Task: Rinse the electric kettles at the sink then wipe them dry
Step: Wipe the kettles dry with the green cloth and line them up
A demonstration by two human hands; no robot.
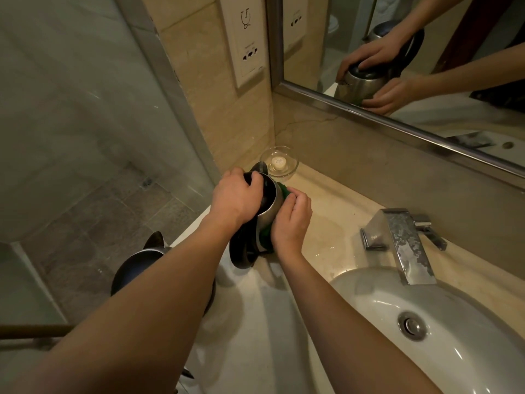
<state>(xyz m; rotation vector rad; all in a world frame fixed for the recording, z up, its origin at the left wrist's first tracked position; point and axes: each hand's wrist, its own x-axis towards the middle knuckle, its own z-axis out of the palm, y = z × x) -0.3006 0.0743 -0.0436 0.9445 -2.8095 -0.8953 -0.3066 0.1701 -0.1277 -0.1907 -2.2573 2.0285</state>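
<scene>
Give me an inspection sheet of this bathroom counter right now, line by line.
Surface: beige stone counter, wet sheen near the faucet; white sink with no water running.
Job's things: steel kettle on the counter, green cloth pressed to its side; second kettle at the left edge, partly behind the arm.
Clutter: glass dish holding a small white item.
Grippers: left hand in a grip on the kettle's top; right hand holds the cloth against it.
Cables: nothing seen.
Surroundings: mirror, wall outlet panel, glass shower partition.
</scene>
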